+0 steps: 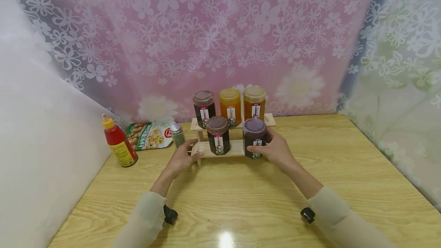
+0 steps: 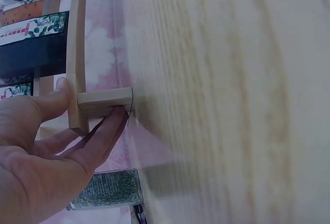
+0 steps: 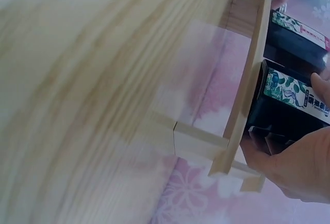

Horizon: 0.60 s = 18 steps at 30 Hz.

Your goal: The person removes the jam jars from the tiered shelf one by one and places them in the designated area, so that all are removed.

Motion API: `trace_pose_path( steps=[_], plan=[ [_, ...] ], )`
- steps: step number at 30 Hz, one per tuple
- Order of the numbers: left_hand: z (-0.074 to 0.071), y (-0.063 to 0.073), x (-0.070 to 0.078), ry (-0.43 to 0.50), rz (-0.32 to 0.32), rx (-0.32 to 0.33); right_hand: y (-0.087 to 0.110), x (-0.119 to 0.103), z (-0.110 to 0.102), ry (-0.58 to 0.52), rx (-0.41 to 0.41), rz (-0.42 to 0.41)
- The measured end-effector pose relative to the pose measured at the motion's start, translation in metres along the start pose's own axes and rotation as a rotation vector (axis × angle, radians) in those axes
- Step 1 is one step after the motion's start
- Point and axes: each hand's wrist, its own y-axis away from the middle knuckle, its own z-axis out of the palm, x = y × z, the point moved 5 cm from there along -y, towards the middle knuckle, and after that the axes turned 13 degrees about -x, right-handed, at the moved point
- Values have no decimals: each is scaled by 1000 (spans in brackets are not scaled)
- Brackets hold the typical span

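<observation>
A two-step wooden rack (image 1: 237, 147) stands on the table with jars on both steps. My left hand (image 1: 182, 158) holds the left end of its lower step; in the left wrist view the thumb lies against the board (image 2: 77, 33) and the fingers reach round the leg. At the lower step's right end, my right hand (image 1: 278, 151) grips a dark jar with a purplish lid (image 1: 255, 126), thumb in front and fingers round its far side. Another dark jar (image 1: 218, 135) stands left of it on that step. The right wrist view shows the gripped jar (image 3: 289, 95) upright at the board.
On the upper step stand a dark jar (image 1: 204, 108), an orange jar (image 1: 229, 106) and an amber jar (image 1: 254, 106). Left of the rack are a shaker of green flakes (image 1: 177, 135), a food packet (image 1: 151, 136) and a red sauce bottle (image 1: 119, 142). A flowered curtain (image 1: 220, 41) hangs behind.
</observation>
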Motion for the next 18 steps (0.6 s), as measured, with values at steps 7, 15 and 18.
trace_pose_path(
  steps=[7,15,18],
  plan=[
    [1,2,2,-10,5,4,13,1,-17,5,7,3],
    [2,1,2,-24,0,0,23,12,-44,-19,44,31],
    [2,1,2,-17,-1,0,26,16,-55,-19,57,31]
  ],
)
